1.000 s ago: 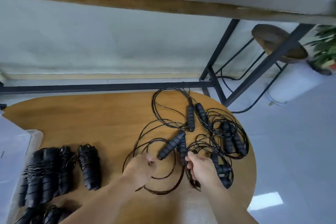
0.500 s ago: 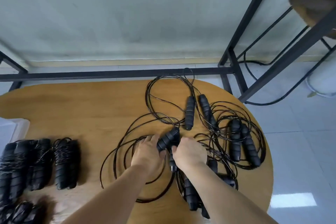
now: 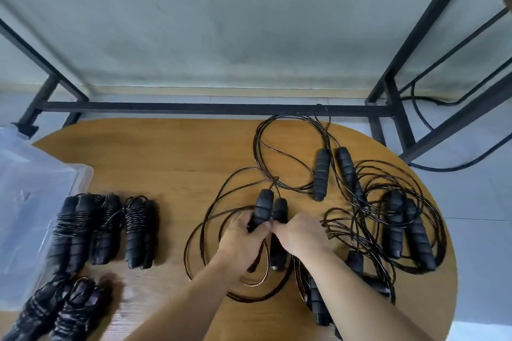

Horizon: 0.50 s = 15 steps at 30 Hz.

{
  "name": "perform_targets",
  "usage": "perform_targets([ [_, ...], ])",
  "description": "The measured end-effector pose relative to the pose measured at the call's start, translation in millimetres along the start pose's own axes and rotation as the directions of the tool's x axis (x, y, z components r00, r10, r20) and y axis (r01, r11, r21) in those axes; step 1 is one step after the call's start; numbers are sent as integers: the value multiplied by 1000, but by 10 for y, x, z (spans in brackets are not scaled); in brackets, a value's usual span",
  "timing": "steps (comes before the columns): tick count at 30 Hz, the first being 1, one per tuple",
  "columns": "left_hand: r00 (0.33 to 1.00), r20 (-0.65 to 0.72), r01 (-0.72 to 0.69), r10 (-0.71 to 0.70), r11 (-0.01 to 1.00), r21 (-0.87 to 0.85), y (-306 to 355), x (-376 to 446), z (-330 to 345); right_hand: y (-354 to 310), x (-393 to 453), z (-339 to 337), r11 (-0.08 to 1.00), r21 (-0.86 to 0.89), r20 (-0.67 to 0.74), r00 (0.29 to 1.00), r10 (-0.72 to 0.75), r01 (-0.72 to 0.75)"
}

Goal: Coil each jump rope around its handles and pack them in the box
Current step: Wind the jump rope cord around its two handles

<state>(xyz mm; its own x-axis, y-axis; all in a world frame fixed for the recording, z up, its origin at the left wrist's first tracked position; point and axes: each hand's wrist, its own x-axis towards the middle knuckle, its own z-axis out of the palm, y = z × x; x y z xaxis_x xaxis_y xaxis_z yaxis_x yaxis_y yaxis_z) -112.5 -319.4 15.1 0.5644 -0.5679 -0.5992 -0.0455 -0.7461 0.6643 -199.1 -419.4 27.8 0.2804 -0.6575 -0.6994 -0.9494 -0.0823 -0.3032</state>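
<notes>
Two black foam jump-rope handles (image 3: 267, 209) lie side by side at the middle of the wooden table (image 3: 166, 152), their thin black cord (image 3: 210, 216) looping loosely to the left. My left hand (image 3: 242, 238) grips the left handle. My right hand (image 3: 300, 232) holds the right handle, fingers curled over it. Several coiled ropes (image 3: 105, 227) lie in a row on the left, beside a clear plastic box (image 3: 30, 188) at the table's left edge. Further loose ropes (image 3: 388, 210) lie tangled on the right.
Two more coiled ropes (image 3: 61, 310) lie at the bottom left. A black metal frame (image 3: 216, 108) runs behind the table, with a slanted leg (image 3: 426, 22) at the right. Grey floor lies beyond the table's rounded right edge.
Both hands have brought the two handles together, parallel and upright, and now hold them. The view has tilted down and right, bringing the plastic box into sight.
</notes>
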Motion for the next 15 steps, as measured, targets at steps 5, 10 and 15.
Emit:
perform_targets([
  [5,995,-52,63,-84,945,-321,132,-321,-419,-223,-488,-22,953,295,84,992,-99,70],
  [10,993,-62,70,-101,919,-389,193,-555,-989,-464,-983,-169,835,551,119,988,-96,15],
  [15,998,16,61,-60,896,-441,298,-914,-1525,-783,-1483,-324,726,685,94,981,-172,62],
])
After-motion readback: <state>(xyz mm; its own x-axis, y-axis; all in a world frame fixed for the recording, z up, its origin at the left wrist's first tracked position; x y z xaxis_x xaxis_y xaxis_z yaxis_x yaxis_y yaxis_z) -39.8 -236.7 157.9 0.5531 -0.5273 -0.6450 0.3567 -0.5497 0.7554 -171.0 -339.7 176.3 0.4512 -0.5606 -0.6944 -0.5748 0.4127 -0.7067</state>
